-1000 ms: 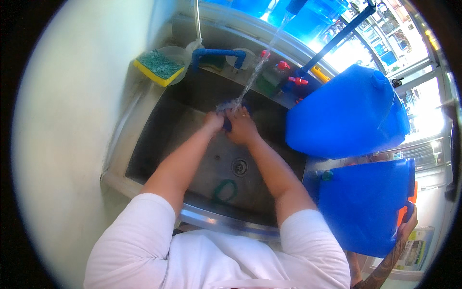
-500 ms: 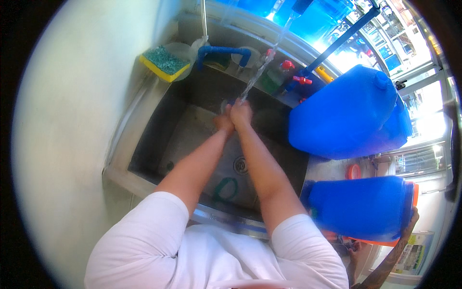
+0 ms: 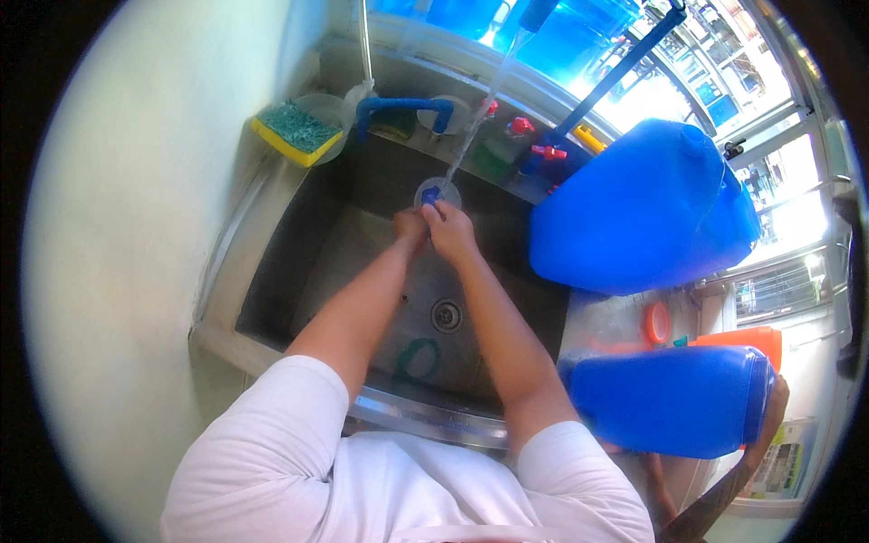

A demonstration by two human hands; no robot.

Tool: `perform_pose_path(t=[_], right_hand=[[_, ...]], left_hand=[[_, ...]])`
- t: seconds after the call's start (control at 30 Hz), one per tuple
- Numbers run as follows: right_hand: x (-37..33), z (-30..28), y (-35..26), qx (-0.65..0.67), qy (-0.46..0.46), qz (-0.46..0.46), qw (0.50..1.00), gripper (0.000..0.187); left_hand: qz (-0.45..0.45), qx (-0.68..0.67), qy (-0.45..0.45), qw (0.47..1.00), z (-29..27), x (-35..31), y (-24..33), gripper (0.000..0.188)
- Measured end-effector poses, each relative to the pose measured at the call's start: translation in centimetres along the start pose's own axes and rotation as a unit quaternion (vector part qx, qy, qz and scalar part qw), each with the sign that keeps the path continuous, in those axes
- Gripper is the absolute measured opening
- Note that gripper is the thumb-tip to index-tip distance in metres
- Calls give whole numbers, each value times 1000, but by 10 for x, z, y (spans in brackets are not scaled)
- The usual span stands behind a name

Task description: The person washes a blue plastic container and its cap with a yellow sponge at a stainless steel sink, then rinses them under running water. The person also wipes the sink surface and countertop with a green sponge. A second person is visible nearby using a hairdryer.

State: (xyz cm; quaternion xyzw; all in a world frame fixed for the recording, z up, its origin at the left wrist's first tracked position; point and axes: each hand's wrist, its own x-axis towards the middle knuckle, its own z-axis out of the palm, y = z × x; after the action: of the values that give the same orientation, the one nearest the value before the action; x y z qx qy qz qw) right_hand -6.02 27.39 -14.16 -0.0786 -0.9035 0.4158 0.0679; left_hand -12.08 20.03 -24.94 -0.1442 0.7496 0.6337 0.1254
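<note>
Over the sink [image 3: 312, 271], my two hands are close together under a stream of water [image 3: 480, 122] that falls from a blue spout [image 3: 538, 14]. My right hand [image 3: 450, 231] is closed on a round, see-through item with a blue middle [image 3: 438, 193], its thumb by the blue part. Pressed against it from the left, my left hand [image 3: 410, 228] is closed on the same item, its fingers partly hidden. The item's exact kind does not show. Water runs down onto it and my fingers.
A yellow-and-green scrub sponge [image 3: 299, 131] sits in a bowl at the back left corner. Blue pipe [image 3: 403, 106] bends over the back rim. Red-handled valves [image 3: 549, 152] and a large blue jug [image 3: 643, 213] stand right. Another person's arm [image 3: 756, 452] reaches to a second blue jug [image 3: 665, 398].
The round item, mostly hidden before, now shows beyond my fingers under the stream. My hands have shifted slightly left and nearer. The second blue jug has moved, and an orange container shows behind it.
</note>
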Motion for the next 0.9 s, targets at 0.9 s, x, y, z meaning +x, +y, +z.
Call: perform_pose_path(t=[0.9], right_hand=[[-2,-3,24,-247,-154,-270,918,60]], left_hand=[[-8,-140,-23,990,-40,-23,15,90]])
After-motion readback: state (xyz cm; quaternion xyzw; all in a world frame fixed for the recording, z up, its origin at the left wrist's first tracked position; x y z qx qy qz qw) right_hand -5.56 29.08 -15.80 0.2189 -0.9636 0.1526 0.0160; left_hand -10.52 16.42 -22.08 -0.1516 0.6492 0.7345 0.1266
